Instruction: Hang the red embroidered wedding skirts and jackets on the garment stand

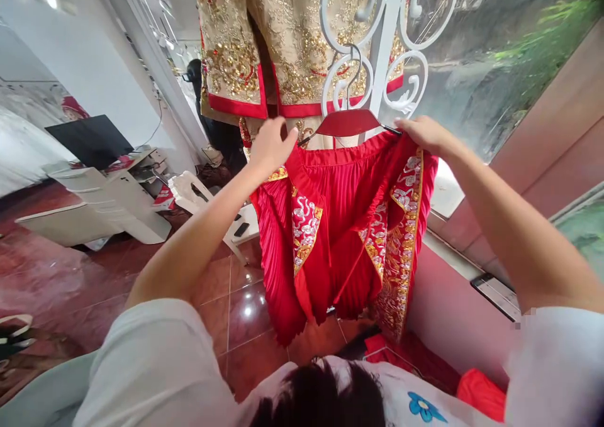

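left hand (270,145): fingers closed on red pleated skirt (340,238) waistband, frame centre | right hand (422,133): pinching skirt at red hanger (346,123) end

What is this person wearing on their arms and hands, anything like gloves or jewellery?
The left hand and right hand are bare: no gloves, rings or watch in view. The forearms are uncovered. The left sleeve and right sleeve are short and white. The shirt front bears a blue flower.
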{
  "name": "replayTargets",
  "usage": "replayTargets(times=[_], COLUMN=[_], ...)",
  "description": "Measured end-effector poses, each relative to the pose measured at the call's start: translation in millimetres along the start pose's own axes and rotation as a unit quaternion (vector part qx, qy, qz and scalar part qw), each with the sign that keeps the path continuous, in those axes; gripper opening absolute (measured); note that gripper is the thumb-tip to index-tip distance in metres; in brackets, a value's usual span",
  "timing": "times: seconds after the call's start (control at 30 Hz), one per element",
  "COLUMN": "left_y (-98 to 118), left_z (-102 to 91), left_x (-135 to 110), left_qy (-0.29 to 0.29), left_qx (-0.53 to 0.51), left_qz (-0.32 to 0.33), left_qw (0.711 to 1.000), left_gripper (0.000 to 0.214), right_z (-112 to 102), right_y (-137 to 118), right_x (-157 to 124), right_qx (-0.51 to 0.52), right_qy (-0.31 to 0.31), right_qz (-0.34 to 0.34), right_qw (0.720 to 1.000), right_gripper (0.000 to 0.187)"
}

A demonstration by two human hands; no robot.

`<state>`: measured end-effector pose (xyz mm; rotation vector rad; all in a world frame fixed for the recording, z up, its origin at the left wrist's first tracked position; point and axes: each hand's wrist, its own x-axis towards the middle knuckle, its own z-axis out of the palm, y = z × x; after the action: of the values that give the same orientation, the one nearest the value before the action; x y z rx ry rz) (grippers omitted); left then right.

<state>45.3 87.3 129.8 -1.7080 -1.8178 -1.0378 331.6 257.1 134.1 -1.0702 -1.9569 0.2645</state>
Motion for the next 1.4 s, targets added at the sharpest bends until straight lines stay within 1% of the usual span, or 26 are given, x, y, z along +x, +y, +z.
replayTargets(times=[0.07, 0.1, 0.13, 0.17, 0.2, 0.23, 0.27, 0.33, 0.37, 0.4, 0.43, 0.5, 0.53, 0.6, 0.67, 0.77, 0.83, 0.9, 0.97, 1.03, 1.1, 1.17, 1.23, 1.27, 1.33, 1.4], left_y=[16.4, 25.2, 33.4, 40.6, 46.6, 51.3, 54.7, 58.1, 58.7, 58.8, 58.8, 58.6, 58.7, 59.7, 62.0, 67.9, 72.4, 76.2, 78.2, 77.7, 75.1, 71.5, 68.9, 68.5, 70.3, 74.4], left_z=[-8.9, -9.9, -7.9, -3.2, 3.8, 12.1, 20.7, 35.0, 39.6, 42.3, 43.2, 41.1, 39.1, 35.1, 32.6, 32.2, 32.7, 32.8, 32.8, 34.6, 40.8, 53.4, 71.8, 82.3, 104.1, 123.9], left_x=[-27.4, -41.7, -55.2, -67.2, -77.1, -84.6, -89.8, -94.3, -94.8, -94.9, -95.2, -98.1, -101.3, -110.6, -122.3, -137.0, -141.8, -143.1, -144.3, -150.2, -165.1, -191.1, -225.6, -243.8, -275.7, -294.2], left_qy=[-0.030, -0.065, -0.105, -0.143, -0.172, -0.192, -0.204, -0.211, -0.216, -0.225, -0.237, -0.255, -0.256, -0.238, -0.208, -0.159, -0.120, -0.089, -0.075, -0.068, -0.043, 0.008, 0.052, 0.057, 0.021, -0.025], left_qx=[0.075, 0.111, 0.140, 0.162, 0.180, 0.194, 0.203, 0.209, 0.205, 0.201, 0.198, 0.194, 0.185, 0.142, 0.065, -0.071, -0.143, -0.172, -0.161, -0.131, -0.101, -0.082, -0.080, -0.087, -0.120, -0.158], left_qz=[0.119, 0.194, 0.266, 0.318, 0.343, 0.340, 0.311, 0.226, 0.194, 0.181, 0.185, 0.213, 0.225, 0.233, 0.221, 0.154, 0.099, 0.057, 0.040, 0.044, 0.057, 0.049, 0.006, -0.026, -0.106, -0.200], left_qw=[0.990, 0.972, 0.948, 0.923, 0.906, 0.900, 0.906, 0.928, 0.935, 0.936, 0.933, 0.923, 0.922, 0.932, 0.951, 0.973, 0.977, 0.979, 0.983, 0.988, 0.992, 0.995, 0.995, 0.994, 0.987, 0.967], left_gripper=[0.034, 0.035, 0.035, 0.033, 0.031, 0.029, 0.028, 0.028, 0.027, 0.025, 0.022, 0.017, 0.017, 0.017, 0.014, 0.010, 0.010, 0.013, 0.015, 0.015, 0.018, 0.022, 0.020, 0.018, 0.016, 0.016], right_z=[3.3, 6.2, 10.5, 16.2, 23.2, 31.2, 40.0, 58.3, 67.1, 75.3, 82.7, 94.1, 98.0, 102.1, 101.1, 91.8, 84.0, 78.9, 78.2, 80.8, 84.4, 87.7, 91.2, 93.4, 98.7, 104.7], right_y=[-5.8, -10.8, -16.6, -22.5, -27.9, -32.2, -34.7, -33.9, -30.6, -25.6, -19.4, -6.1, -0.3, 6.6, 5.0, -11.8, -26.6, -38.6, -45.1, -46.0, -43.2, -38.2, -31.2, -26.9, -17.0, -7.4], right_x=[-32.0, -51.0, -70.8, -90.5, -109.1, -126.0, -140.8, -163.9, -172.7, -180.3, -187.3, -201.0, -208.1, -222.4, -234.3, -241.5, -239.5, -235.4, -232.4, -232.1, -234.6, -239.2, -244.8, -247.8, -253.6, -258.5], right_qx=[-0.084, -0.121, -0.147, -0.164, -0.174, -0.181, -0.187, -0.201, -0.204, -0.199, -0.182, -0.107, -0.055, 0.056, 0.168, 0.318, 0.359, 0.362, 0.356, 0.346, 0.333, 0.329, 0.312, 0.293, 0.251, 0.229], right_qy=[0.096, 0.135, 0.177, 0.196, 0.180, 0.141, 0.088, -0.013, -0.046, -0.067, -0.076, -0.066, -0.048, -0.004, 0.010, -0.047, -0.073, -0.074, -0.066, -0.055, -0.047, -0.044, -0.043, -0.042, -0.047, -0.061], right_qz=[-0.034, -0.045, -0.058, -0.061, -0.049, -0.027, -0.001, 0.048, 0.067, 0.083, 0.097, 0.114, 0.118, 0.127, 0.148, 0.158, 0.134, 0.109, 0.100, 0.105, 0.117, 0.130, 0.139, 0.142, 0.149, 0.157], right_qw=[0.991, 0.982, 0.971, 0.965, 0.967, 0.973, 0.978, 0.978, 0.976, 0.974, 0.975, 0.986, 0.990, 0.990, 0.975, 0.934, 0.921, 0.923, 0.927, 0.931, 0.934, 0.934, 0.939, 0.945, 0.955, 0.959], right_gripper=[0.041, 0.044, 0.043, 0.040, 0.038, 0.038, 0.040, 0.047, 0.048, 0.046, 0.042, 0.032, 0.030, 0.031, 0.034, 0.034, 0.032, 0.030, 0.030, 0.029, 0.029, 0.029, 0.029, 0.030, 0.033, 0.036])
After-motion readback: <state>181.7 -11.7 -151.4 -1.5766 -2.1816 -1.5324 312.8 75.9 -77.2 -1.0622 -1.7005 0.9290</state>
